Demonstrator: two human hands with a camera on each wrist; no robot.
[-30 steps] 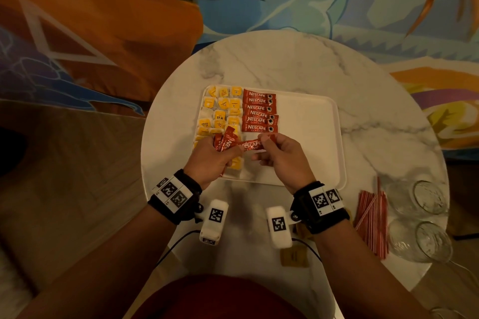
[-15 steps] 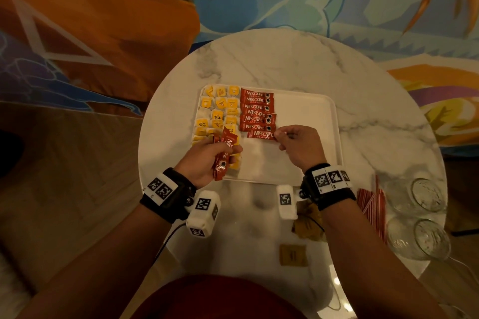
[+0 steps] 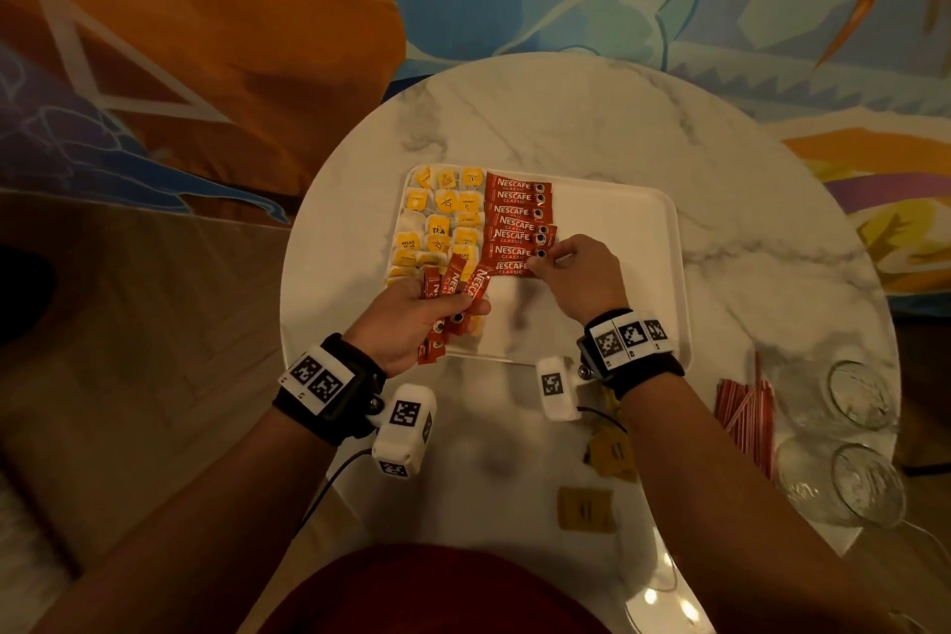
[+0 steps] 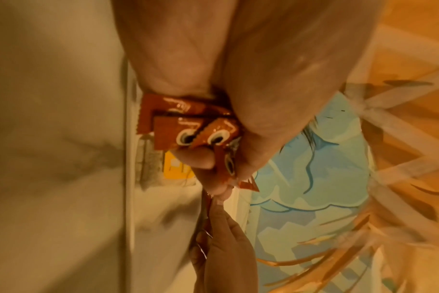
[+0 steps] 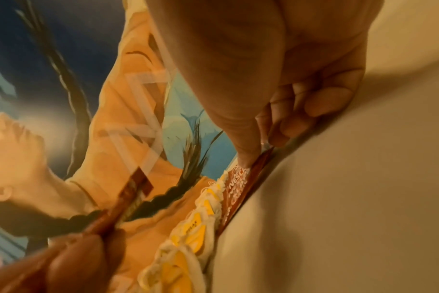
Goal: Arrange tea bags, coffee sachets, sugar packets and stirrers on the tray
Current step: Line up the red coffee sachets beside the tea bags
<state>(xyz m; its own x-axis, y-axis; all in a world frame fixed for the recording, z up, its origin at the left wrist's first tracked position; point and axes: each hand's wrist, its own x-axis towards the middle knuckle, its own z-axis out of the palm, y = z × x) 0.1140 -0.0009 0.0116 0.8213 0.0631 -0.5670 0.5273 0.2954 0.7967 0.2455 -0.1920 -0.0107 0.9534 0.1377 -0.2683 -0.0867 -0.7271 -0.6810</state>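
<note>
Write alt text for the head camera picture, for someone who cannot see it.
Over a white tray on a round marble table, the right hand pinches the nearest Nescafe sachet of a column beside yellow tea bags. The left hand grips spare sachets; red stirrers lie off the tray.

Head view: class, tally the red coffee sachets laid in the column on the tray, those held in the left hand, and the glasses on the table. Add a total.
In the column on the tray, coffee sachets: 7, the right hand pinching the nearest sachet
In the left hand, held sachets: 3
On the table, glasses: 2
Total: 12
</note>
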